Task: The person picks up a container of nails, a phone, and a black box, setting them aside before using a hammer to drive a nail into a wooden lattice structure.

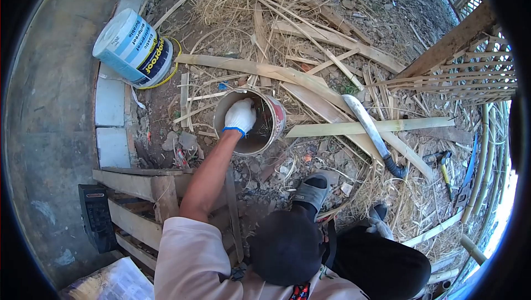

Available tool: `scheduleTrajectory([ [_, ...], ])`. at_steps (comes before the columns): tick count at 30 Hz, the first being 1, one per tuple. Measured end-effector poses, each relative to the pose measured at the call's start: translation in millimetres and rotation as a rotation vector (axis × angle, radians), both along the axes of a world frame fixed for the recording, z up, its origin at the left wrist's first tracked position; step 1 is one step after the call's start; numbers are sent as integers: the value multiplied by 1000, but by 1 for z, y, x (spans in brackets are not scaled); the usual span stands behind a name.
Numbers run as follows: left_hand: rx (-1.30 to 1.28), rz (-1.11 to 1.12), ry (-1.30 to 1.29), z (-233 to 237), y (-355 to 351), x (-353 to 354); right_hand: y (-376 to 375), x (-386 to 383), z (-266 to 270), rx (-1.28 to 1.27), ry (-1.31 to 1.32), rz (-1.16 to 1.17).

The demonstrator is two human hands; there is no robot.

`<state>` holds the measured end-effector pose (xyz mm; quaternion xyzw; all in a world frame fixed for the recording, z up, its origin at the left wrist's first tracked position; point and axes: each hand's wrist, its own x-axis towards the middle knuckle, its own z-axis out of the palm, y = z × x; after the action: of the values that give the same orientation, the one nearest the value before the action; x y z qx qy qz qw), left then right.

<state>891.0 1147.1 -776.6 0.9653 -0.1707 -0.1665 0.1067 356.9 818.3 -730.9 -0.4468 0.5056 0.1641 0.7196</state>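
My left hand (240, 116), in a white glove with a blue cuff, reaches down inside an open round bucket (278, 120). Its fingers point into the bucket and are mostly hidden, and the bucket's dark inside holds small things too unclear to name. My right hand (380, 227), also gloved, is low beside my bent dark-clothed leg, near a shoe; its fingers are too small to make out. A large curved blade (365, 123) with a black handle lies across pale split bamboo strips (315, 129) to the right of the bucket.
A white and blue paint bucket (133, 48) stands at upper left. Beside my left arm is a wooden slatted frame (130, 184) with a black device (97, 217). A hammer-like tool (444, 170) lies at right, near woven bamboo lattice (464, 78). Shavings litter the ground.
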Motion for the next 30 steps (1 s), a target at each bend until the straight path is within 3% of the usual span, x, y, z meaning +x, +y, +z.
scheduleTrajectory([
  [4, -132, -302, -117, -33, -6, -1, -2, 4, 2, -2, 13, 6],
  [11, 260, -136, 179, -12, 4, 14, -3, 6, 3, -5, 28, 3],
  [17, 417, -114, 344, 23, -5, 15, -2, 8, 2, -9, 38, -3],
  [21, 302, -132, 216, -11, 14, 25, -1, 9, 1, -11, 35, -10],
  [23, 105, -93, 3, -21, 12, 21, -1, 9, 2, -10, 32, -15],
  [30, 240, -13, -51, -42, -10, 18, 4, 5, 4, -27, 23, -50],
])
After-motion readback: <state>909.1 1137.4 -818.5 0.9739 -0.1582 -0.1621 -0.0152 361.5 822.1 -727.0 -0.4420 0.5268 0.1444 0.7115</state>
